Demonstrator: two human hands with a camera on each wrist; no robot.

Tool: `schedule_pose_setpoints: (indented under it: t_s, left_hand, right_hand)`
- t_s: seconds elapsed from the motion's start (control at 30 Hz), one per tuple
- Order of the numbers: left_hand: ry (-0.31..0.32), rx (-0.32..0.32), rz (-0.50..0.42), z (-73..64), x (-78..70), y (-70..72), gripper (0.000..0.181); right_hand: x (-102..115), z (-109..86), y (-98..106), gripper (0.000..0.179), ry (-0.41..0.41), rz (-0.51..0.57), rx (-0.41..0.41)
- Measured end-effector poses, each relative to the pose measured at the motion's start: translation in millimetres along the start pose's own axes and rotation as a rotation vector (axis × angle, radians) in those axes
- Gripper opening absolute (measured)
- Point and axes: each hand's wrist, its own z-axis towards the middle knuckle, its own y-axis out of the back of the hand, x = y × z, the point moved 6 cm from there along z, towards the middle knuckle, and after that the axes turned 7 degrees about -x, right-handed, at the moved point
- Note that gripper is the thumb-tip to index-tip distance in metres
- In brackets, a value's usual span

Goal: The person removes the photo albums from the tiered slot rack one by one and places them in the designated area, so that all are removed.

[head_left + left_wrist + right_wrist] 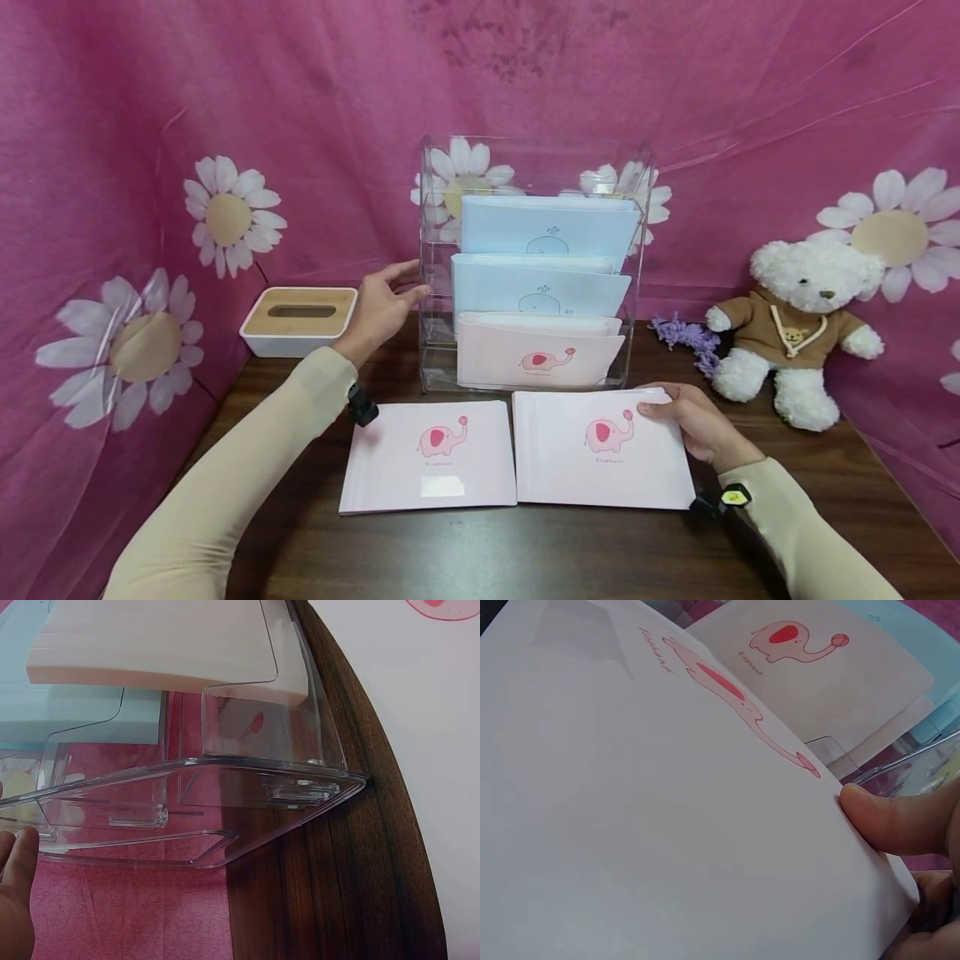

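A clear acrylic tiered rack point(438, 367) stands at the back middle of the table. In its tiers lean two light-blue whale booklets point(487, 287) and, lowest, a pink elephant booklet point(487, 358). My left hand point(382, 308) is at the rack's left side panel, fingers stretched out; in the left wrist view only part of that hand point(16, 900) shows. My right hand point(701, 421) pinches the upper right corner of another pink elephant booklet point(562, 467), thumb on the cover, some fingers hidden beneath. To its left lies a further pink elephant booklet point(390, 467).
A white tissue box with a wooden lid point(300, 333) stands back left. At the right sit a white teddy bear in a brown hoodie point(802, 333) and a purple flower bunch point(686, 335). Behind the brown table point(465, 558) hangs a pink daisy-print cloth point(337, 125).
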Motion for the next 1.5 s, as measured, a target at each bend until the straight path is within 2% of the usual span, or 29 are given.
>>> schedule_pose_setpoints:
  t_s: [0.2, 0.6, 0.73, 0.87, 1.03, 1.17, 1.5]
  left_hand:
    - [-0.001, -0.002, 0.0, -0.7, -0.1, 0.1, 0.049]
    - [-0.018, -0.002, -0.009, 0.4, 1.0, -0.3, 0.049]
    - [-0.014, 0.0, -0.015, 1.1, 1.9, 0.0, 0.049]
    - [-0.014, 0.001, -0.024, 1.6, 2.4, -0.3, 0.049]
    - [-0.012, 0.0, -0.012, 1.5, 2.0, -1.0, 0.049]
    - [-0.012, 0.004, -0.023, 0.9, 0.7, -1.4, 0.049]
    - [-0.022, 0.0, -0.018, 0.0, 1.0, 0.1, 0.049]
  right_hand:
    - [-9, 1.2, 3, 0.02, -0.026, -0.05, -0.042]
    - [-19, 8.8, 0, 0.05, -0.027, -0.186, -0.135]
    - [-17, 8.6, 1, 0.054, -0.003, -0.272, -0.182]
    - [-13, 9.5, 4, 0.051, 0.021, -0.396, -0.236]
    - [-13, 12.0, 6, 0.05, 0.013, -0.491, -0.244]
    - [-12, 11.6, 5, 0.05, 0.017, -0.49, -0.242]
    - [-18, 8.4, -3, 0.049, 0.021, -0.399, -0.285]
